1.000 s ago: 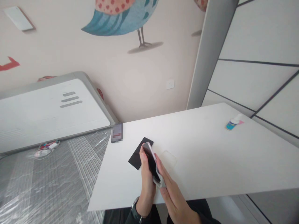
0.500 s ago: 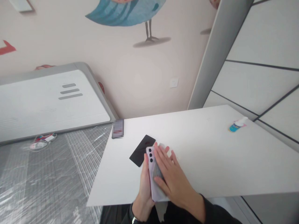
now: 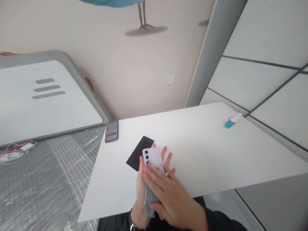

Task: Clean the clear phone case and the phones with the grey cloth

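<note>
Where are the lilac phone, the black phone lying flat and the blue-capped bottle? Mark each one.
lilac phone point(image 3: 154, 158), head view, on its back just right of the camera lenses.
black phone point(image 3: 137, 154), head view, on the middle of its dark face.
blue-capped bottle point(image 3: 231, 121), head view, on its body lying on the table.

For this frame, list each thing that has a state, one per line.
Pale lilac phone: back up, held by left hand.
Grey cloth: pressed on it by right hand.
Black flat case: lying on white table.
Blue-labelled small bottle: lying on its side.
</note>
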`<state>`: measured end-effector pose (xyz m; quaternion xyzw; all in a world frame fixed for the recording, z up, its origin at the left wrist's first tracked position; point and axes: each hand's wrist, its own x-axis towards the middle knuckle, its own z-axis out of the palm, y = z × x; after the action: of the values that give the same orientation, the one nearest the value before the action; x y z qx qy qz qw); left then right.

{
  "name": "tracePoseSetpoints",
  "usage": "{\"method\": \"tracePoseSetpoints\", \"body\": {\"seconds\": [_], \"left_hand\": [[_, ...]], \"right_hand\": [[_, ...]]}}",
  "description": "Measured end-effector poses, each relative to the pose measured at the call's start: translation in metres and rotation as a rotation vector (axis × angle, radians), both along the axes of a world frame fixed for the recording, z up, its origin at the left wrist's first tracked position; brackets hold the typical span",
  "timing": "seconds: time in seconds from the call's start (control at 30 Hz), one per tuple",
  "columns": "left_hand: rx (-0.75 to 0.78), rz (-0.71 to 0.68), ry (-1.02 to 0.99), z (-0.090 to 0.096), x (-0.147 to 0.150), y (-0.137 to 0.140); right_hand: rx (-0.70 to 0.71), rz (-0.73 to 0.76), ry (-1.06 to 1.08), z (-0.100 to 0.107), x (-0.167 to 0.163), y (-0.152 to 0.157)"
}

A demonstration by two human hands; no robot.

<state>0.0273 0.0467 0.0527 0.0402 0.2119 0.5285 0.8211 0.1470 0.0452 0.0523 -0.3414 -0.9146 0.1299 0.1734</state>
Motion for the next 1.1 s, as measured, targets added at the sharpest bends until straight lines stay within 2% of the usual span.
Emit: {"method": "tracePoseSetpoints", "body": {"seconds": [0.07, 0.1, 0.2, 0.27, 0.33, 0.47, 0.53, 0.57, 0.63, 0.73, 0.8, 0.93, 1.1], "left_hand": [[-0.017, 0.003, -0.001, -0.001, -0.001, 0.0], [-0.024, 0.008, 0.001, -0.001, -0.002, 0.001], [-0.031, 0.038, 0.01, 0.003, -0.008, 0.005], [-0.015, 0.076, 0.03, 0.009, -0.011, 0.006], [0.03, 0.124, 0.096, 0.016, -0.01, 0.004], [0.101, 0.209, 0.411, 0.022, -0.002, 0.003], [0.097, 0.274, 0.523, 0.019, 0.0, 0.006], [0.094, 0.304, 0.544, 0.017, 0.0, 0.007], [0.083, 0.318, 0.535, 0.012, 0.001, 0.009], [0.049, 0.242, 0.438, 0.008, 0.005, 0.008], [0.016, 0.17, 0.346, 0.008, 0.01, 0.006], [-0.014, 0.107, 0.215, 0.011, 0.01, 0.004], [-0.027, 0.087, 0.132, 0.015, -0.002, 0.004]], "right_hand": [[-0.014, -0.134, 0.008, 0.004, 0.002, 0.002], [-0.02, -0.156, 0.024, 0.005, 0.003, 0.002], [-0.08, 0.028, 0.091, 0.002, 0.004, -0.006], [-0.144, 0.039, 0.218, -0.004, 0.003, -0.012], [-0.264, -0.105, 0.44, -0.011, 0.001, -0.014], [-0.653, -0.367, 0.912, -0.02, -0.007, -0.016], [-0.713, -0.469, 1.025, -0.021, -0.01, -0.02], [-0.705, -0.467, 1.023, -0.021, -0.011, -0.023], [-0.637, -0.341, 0.918, -0.018, -0.012, -0.027], [-0.378, -0.09, 0.665, -0.013, -0.016, -0.025], [-0.221, -0.078, 0.514, -0.01, -0.02, -0.014], [-0.174, -0.157, 0.38, -0.005, -0.02, 0.009], [-0.106, 0.015, 0.2, 0.002, -0.004, 0.007]]}}
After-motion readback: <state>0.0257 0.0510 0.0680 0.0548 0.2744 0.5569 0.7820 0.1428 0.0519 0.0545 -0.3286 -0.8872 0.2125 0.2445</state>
